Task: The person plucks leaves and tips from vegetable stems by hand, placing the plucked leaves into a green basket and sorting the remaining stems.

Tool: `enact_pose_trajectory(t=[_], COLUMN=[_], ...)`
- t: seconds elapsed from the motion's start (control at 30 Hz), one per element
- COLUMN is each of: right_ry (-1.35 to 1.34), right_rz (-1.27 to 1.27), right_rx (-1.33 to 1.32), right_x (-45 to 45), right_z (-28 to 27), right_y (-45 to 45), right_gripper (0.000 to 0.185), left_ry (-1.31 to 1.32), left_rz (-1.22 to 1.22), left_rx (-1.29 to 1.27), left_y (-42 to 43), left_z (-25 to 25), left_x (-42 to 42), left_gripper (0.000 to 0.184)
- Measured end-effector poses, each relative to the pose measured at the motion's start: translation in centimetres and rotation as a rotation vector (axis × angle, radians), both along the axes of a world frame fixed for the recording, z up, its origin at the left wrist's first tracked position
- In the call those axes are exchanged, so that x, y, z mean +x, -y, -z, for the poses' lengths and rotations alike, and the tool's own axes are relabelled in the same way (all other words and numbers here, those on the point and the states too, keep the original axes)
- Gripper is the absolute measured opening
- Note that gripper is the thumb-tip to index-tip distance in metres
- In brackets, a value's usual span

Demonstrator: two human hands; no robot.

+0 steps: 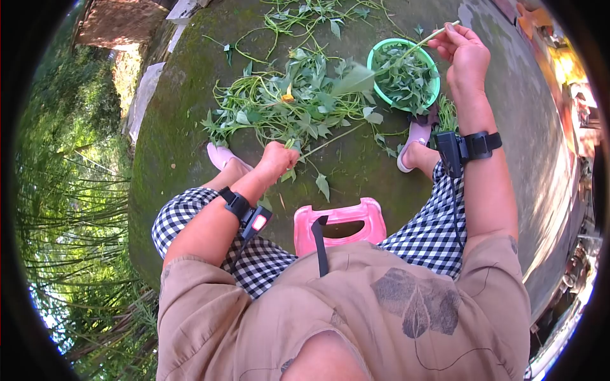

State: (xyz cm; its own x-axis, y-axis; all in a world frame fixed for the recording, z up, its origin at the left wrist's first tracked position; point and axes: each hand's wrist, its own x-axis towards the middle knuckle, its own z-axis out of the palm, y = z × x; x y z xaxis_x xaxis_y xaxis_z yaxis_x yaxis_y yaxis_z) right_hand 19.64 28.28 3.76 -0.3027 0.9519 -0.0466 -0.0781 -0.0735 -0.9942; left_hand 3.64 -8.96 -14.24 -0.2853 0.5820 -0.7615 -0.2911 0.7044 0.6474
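My right hand [462, 54] is raised at the upper right, thumb and fingers pinched on the pale stem of a green leaf [354, 80]. The stem slants across a green plastic basket [436, 89] that holds a heap of leaves [403, 82]. My left hand [277, 160] is closed on a leafy vine [323, 183], part of which shows beyond the fingers. In front of it lies a tangled pile of leafy vines [311, 114] on the ground. A yellowish leaf [288, 96] sits on the pile.
A pink plastic stool [340, 239] stands between my legs. My feet, in pale pink shoes [414, 141], flank the vine pile. Thin green stems [447, 115] lie beside the basket. More vines [318, 13] spread farther off on the mossy concrete ground [184, 114].
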Motion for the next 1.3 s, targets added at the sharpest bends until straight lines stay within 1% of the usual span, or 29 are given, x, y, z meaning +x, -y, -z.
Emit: enact_pose_trajectory(t=[0.07,0.1,0.2,0.23,0.27,0.33,0.37,0.47,0.5,0.57,0.63,0.73,0.77,0.87,0.97,1.0,1.07,1.17,1.27,1.3], right_ry=[-0.007,-0.009,0.016,0.027,0.048,0.084,0.111,0.161,0.175,0.196,0.210,0.211,0.222,0.243,0.247,0.248,0.237,0.191,0.141,0.141], right_rz=[0.012,0.010,-0.005,-0.011,-0.041,-0.104,-0.156,-0.214,-0.237,-0.289,-0.337,-0.426,-0.451,-0.502,-0.536,-0.546,-0.583,-0.629,-0.673,-0.682], right_rx=[0.018,0.028,0.030,0.027,0.025,0.024,0.034,-0.004,-0.011,-0.022,-0.039,-0.107,-0.108,-0.117,-0.139,-0.152,-0.215,-0.319,-0.391,-0.396], right_x=[0.2,0.3,0.3,0.1,-0.1,-0.4,-0.5,-1.3,-1.5,-1.8,-2.1,-2.5,-2.6,-3.0,-3.3,-3.4,-3.5,-4.0,-4.3,-4.3], right_z=[0.0,0.0,0.5,0.5,0.7,1.2,1.2,0.9,1.0,1.0,1.2,1.1,1.2,1.2,1.4,1.4,1.3,0.8,0.8,0.8], right_y=[-0.6,-0.7,-0.5,-0.3,-0.1,0.4,0.8,2.2,2.4,2.8,3.1,4.2,4.6,5.6,6.2,6.5,7.2,8.6,8.6,8.4], right_gripper=[0.006,0.007,0.008,0.008,0.009,0.010,0.009,0.009,0.009,0.009,0.009,0.009,0.008,0.007,0.007,0.007,0.007,0.009,0.010,0.010], left_ry=[-0.278,-0.414,-0.360,-0.438,-0.436,-0.433,-0.480,-0.501,-0.531,-0.571,-0.612,-0.645,-0.659,-0.506,-0.687,-0.698,-0.399,-0.148,-0.015,0.001], left_rz=[0.224,0.338,0.620,0.772,0.875,1.076,1.194,1.275,1.224,1.106,1.025,0.891,0.912,1.074,0.684,0.475,0.200,-0.116,-0.148,-0.156], left_rx=[-0.186,-0.278,-0.174,-0.100,-0.140,-0.221,-0.200,-0.171,-0.158,0.014,0.146,0.041,0.114,-0.036,0.080,0.232,0.475,0.346,0.387,0.387], left_y=[0.2,0.2,-0.7,-0.2,-0.3,-1.5,-1.7,-1.3,-1.2,-0.8,-1.2,-2.8,-3.0,-4.3,-4.9,-5.2,-6.7,-8.9,-10.0,-10.4], left_z=[1.9,2.4,-3.0,-1.8,-1.9,-4.1,-5.5,-5.6,-5.4,-5.3,-6.3,-6.2,-6.5,-10.1,-10.7,-9.4,-10.8,-14.7,-15.6,-15.5], left_x=[0.5,1.0,3.4,3.8,4.3,5.8,6.2,7.0,7.3,7.6,7.5,6.9,6.5,5.3,4.5,3.8,2.3,1.7,1.7,1.9], left_gripper=[0.007,0.008,0.019,0.023,0.022,0.022,0.021,0.023,0.019,0.017,0.017,0.018,0.021,0.024,0.024,0.025,0.027,0.023,0.019,0.014])
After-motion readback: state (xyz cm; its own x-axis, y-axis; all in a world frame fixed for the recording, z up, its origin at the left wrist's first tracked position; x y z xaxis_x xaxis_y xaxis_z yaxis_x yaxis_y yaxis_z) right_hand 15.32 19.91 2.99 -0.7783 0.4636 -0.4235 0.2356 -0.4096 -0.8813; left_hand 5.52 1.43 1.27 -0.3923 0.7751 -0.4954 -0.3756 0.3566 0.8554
